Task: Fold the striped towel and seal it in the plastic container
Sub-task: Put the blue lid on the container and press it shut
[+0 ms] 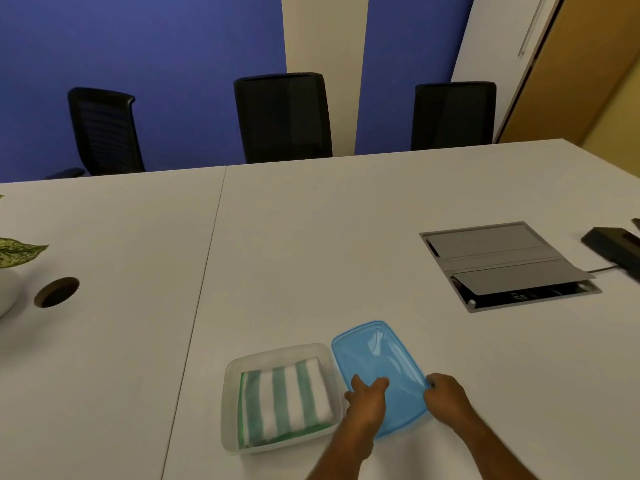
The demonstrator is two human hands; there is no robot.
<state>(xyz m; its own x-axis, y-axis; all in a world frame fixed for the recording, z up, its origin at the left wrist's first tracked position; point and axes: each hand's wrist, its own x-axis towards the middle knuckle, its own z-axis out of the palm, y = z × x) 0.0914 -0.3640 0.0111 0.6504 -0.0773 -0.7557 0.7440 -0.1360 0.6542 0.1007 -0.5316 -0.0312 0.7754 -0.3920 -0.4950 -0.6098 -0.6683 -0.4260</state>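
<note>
Gripping the translucent blue plastic lid [377, 368]: right hand [446, 398], fingers curled on its 4 o'clock edge; left hand [367, 401], fingers on its near left part. Folded green-and-white striped towel [285, 398] inside clear rectangular plastic container [230, 372], touching the lid at 9 o'clock. Grey cable hatch [502, 261] at 1 o'clock, farther off.

striped towel [285, 401] folded inside clear container [231, 372] | blue lid [374, 355] beside, off

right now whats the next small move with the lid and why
Probably lift the blue lid and carry it left over the clear container. The folded striped towel already lies inside, the container is open, and the lid lies flat on the table beside it, with the left hand and right hand at its near edge.
</note>
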